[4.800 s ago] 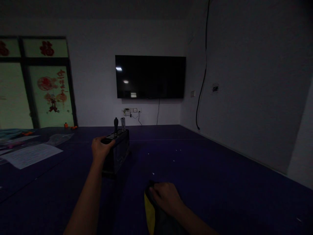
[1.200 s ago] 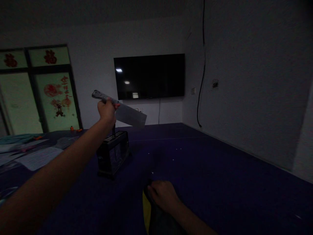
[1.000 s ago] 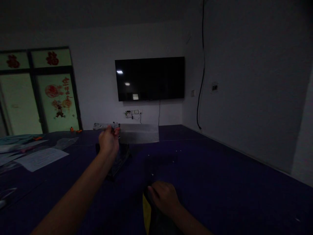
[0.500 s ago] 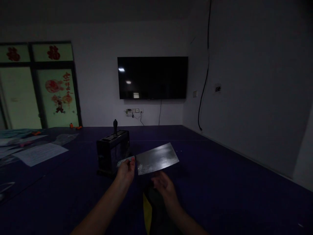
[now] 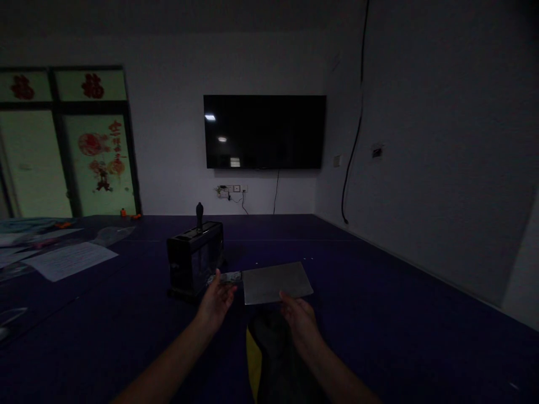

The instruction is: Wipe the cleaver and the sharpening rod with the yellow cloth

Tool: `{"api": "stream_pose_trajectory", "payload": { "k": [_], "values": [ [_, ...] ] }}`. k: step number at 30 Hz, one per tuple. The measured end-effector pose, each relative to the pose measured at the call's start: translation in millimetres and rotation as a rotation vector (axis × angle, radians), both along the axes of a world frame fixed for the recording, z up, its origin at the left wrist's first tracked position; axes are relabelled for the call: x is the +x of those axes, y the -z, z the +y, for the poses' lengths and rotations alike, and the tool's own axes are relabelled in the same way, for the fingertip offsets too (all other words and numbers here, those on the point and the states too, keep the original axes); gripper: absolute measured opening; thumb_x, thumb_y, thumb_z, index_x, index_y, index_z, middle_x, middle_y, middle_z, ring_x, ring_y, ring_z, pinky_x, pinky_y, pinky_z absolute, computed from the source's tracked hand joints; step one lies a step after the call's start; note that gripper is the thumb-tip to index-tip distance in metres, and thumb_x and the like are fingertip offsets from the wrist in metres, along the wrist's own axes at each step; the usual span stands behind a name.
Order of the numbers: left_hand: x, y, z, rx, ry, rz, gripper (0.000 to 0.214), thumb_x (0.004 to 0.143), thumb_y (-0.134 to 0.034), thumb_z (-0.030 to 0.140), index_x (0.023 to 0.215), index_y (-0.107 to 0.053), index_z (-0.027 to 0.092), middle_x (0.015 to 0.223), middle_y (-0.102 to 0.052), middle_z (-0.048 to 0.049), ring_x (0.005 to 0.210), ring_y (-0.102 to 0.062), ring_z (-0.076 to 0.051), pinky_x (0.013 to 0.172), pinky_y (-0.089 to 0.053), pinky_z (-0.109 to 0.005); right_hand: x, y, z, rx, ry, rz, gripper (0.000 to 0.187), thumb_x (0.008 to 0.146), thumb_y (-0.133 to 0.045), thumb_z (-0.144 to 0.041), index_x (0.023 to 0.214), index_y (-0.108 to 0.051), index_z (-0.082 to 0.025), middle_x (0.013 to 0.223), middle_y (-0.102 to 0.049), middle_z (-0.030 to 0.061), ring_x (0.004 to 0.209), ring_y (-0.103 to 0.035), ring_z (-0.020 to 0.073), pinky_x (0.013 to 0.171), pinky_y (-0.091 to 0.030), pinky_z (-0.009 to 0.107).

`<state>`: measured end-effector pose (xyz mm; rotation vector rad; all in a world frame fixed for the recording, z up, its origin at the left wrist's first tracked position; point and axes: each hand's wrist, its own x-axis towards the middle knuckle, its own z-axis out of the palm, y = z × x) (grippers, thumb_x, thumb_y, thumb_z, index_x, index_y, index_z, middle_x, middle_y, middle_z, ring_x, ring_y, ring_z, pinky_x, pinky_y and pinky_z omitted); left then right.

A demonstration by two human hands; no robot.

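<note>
The left hand [image 5: 216, 303], half curled, grips the cleaver [image 5: 269, 281] by its handle, blade toward three o'clock; the right hand [image 5: 300, 317] pinches its near edge. From the cleaver, a knife block [image 5: 196, 258] stands at ten o'clock on the bench [image 5: 387, 320].

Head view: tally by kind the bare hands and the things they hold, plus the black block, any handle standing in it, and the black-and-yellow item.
Hands: 2, left hand and right hand
Cleaver: 1
Black block: 1
Upright handle: 1
Black-and-yellow item: 1
Total: 6
</note>
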<state>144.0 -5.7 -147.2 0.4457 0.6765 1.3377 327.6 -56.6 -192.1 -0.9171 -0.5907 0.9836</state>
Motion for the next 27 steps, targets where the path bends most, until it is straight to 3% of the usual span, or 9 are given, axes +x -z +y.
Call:
{"api": "stream_pose_trajectory", "payload": {
  "k": [3,5,10,12,15,18,22,24,27],
  "values": [
    [-19,1.7,-4,-0.035,0.065,-0.012,0.045,0.084,-0.046,0.056,0.083,-0.058,0.012,0.067,-0.065,-0.0092,0.051,-0.063,-0.016,0.042,-0.050,-0.023,12,-5.0,6,0.003,-0.017,-0.002,0.037,0.046,-0.081,-0.040,0.055,-0.053,-0.019,0.054,-0.057,-0.0024,0.051,-0.053,0.0117,0.050,-0.040,0.024],
    [-30,4.3,-3,-0.066,0.178,0.015,0.055,0.082,-0.041,0.063,0.085,-0.059,0.011,0.062,-0.065,-0.0089,0.047,-0.062,-0.017,0.041,-0.050,-0.024,20,-8.5,9,0.003,-0.038,-0.016,0.034,0.045,-0.081,-0.037,0.056,-0.056,-0.018,0.056,-0.058,-0.0016,0.052,-0.054,0.0117,0.050,-0.039,0.024],
    [-36,17.1,-13,0.016,0.701,0.285,0.057,0.083,-0.044,0.059,0.084,-0.064,0.006,0.063,-0.066,-0.0140,0.045,-0.061,-0.017,0.038,-0.045,-0.023,33,-11.1,13,-0.020,-0.107,-0.070,0.026,0.047,-0.079,-0.031,0.055,-0.061,-0.015,0.051,-0.056,-0.0019,0.047,-0.050,0.0107,0.047,-0.036,0.023],
    [-30,24.3,-23,0.106,0.822,0.353,0.046,0.082,-0.053,0.052,0.084,-0.064,0.007,0.067,-0.067,-0.0135,0.049,-0.062,-0.017,0.042,-0.047,-0.023,33,-9.2,13,-0.029,-0.134,-0.084,0.024,0.047,-0.079,-0.030,0.052,-0.060,-0.015,0.048,-0.056,-0.0020,0.045,-0.049,0.0100,0.046,-0.035,0.023],
    [-17,37.4,-35,0.228,0.930,0.388,0.034,0.075,-0.066,0.042,0.088,-0.064,0.011,0.058,-0.062,-0.0047,0.043,-0.058,-0.014,0.040,-0.044,-0.021,30,-7.2,11,-0.038,-0.183,-0.093,0.025,0.049,-0.078,-0.031,0.053,-0.062,-0.014,0.050,-0.059,0.0004,0.045,-0.051,0.0114,0.047,-0.038,0.024],
    [-4,53.4,-37,0.270,0.878,0.346,0.035,0.067,-0.072,0.046,0.075,-0.060,0.014,0.041,-0.045,0.0068,0.028,-0.039,-0.007,0.031,-0.031,-0.017,25,-9.5,8,-0.050,-0.224,-0.085,0.028,0.050,-0.079,-0.035,0.060,-0.064,-0.014,0.059,-0.065,0.0041,0.053,-0.059,0.0149,0.054,-0.045,0.026],
    [5,68.8,-31,0.262,0.643,0.287,0.044,0.064,-0.072,0.054,0.063,-0.048,0.018,0.036,-0.034,0.0105,0.025,-0.028,-0.004,0.029,-0.020,-0.017,16,-10.9,3,-0.125,-0.232,-0.137,0.046,0.061,-0.070,-0.057,0.077,-0.068,-0.014,0.081,-0.071,0.0111,0.066,-0.065,0.0194,0.057,-0.049,0.029],
    [5,70.5,-27,0.242,0.513,0.285,0.046,0.065,-0.071,0.056,0.062,-0.044,0.019,0.036,-0.034,0.0107,0.027,-0.028,-0.004,0.031,-0.018,-0.017,8,-7.2,1,-0.154,-0.169,-0.325,0.053,0.065,-0.061,-0.067,0.074,-0.067,-0.015,0.073,-0.070,0.0105,0.058,-0.063,0.0185,0.050,-0.046,0.028],
    [2,68.2,-22,0.207,0.378,0.274,0.049,0.064,-0.070,0.060,0.062,-0.042,0.019,0.037,-0.034,0.0109,0.029,-0.028,-0.003,0.033,-0.018,-0.018,-5,-1.4,-8,-0.108,-0.109,-0.860,0.059,0.074,-0.046,-0.071,0.057,-0.062,-0.016,0.049,-0.061,0.0049,0.045,-0.055,0.0153,0.045,-0.037,0.025]
  ]
}}
